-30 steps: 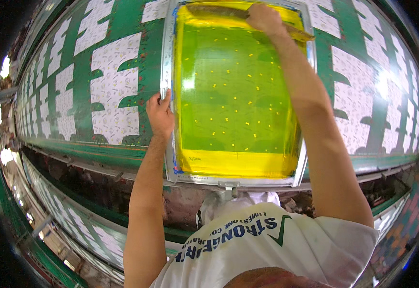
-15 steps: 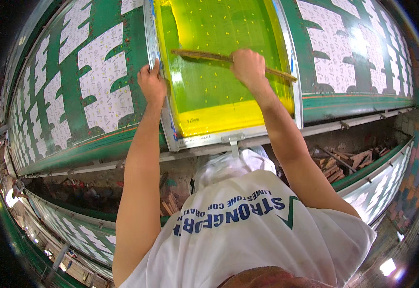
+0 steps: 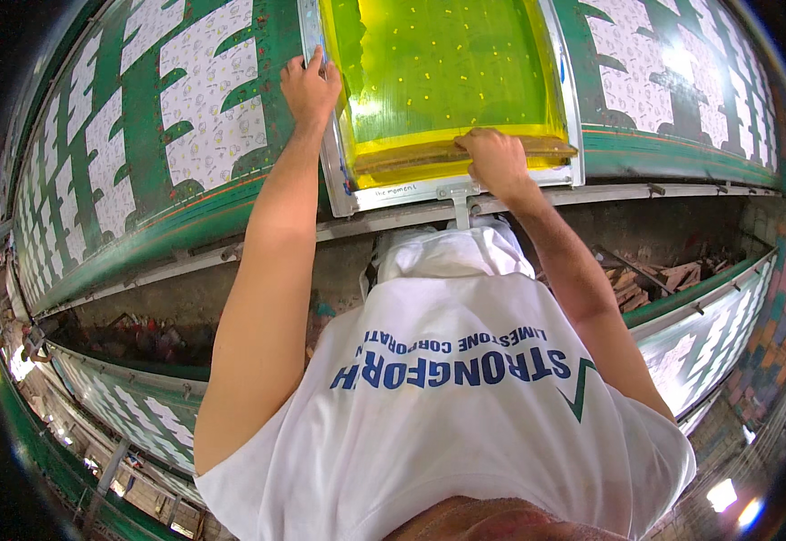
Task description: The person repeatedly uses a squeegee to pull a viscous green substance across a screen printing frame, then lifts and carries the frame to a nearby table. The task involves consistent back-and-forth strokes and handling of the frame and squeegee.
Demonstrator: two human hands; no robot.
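A screen [image 3: 447,63] coated in translucent yellow-green, with small yellow marks and bright yellow ink along its edges, lies in a metal frame [image 3: 570,108] at the top centre. My left hand [image 3: 312,90] grips the frame's left rail, fingers bent over it. Closed around a long wooden squeegee [image 3: 384,159], my right hand [image 3: 498,164] holds it crosswise at the screen's near end, over the band of yellow ink. A metal bracket [image 3: 461,206] sits at the middle of the frame's near side.
White patterned fabric cut pieces [image 3: 208,99] lie on the green printing table [image 3: 168,225] on both sides. A rail [image 3: 618,197] runs along its near edge, above a trough holding scrap wood [image 3: 677,278]. Another table [image 3: 132,406] with similar pieces is behind me.
My right hand has pulled the squeegee from the screen's far end to its near end. My left hand stays on the left rail, now farther up it.
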